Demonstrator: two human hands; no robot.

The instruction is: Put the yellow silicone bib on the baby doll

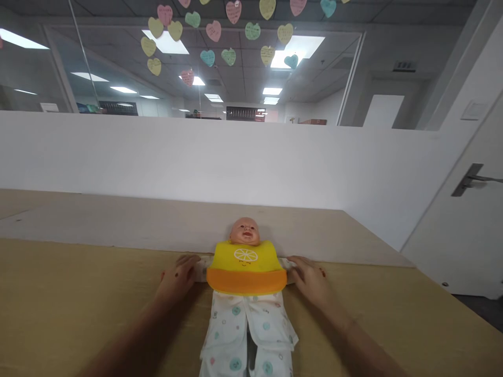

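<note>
A baby doll (244, 230) lies on its back on the table, head toward the wall. It wears white printed clothes (231, 324) with teal dots. Across its chest is a yellow bib (245, 256) with a white citrus slice and a smile, plus an orange catch pocket (247, 281) along the lower edge. My left hand (178, 277) has its fingers curled around the end of the doll's sleeve (201, 268) on the left. On the opposite side, my right hand (312, 280) grips the other sleeve end (287, 266). The doll's hands are hidden under my fingers.
The wooden table (78, 293) has a paler grey strip (118, 220) along its back, against a white wall (196, 157). Above is a glass window with heart-shaped notes (213, 31). A white door with a metal handle (469, 179) stands at the right.
</note>
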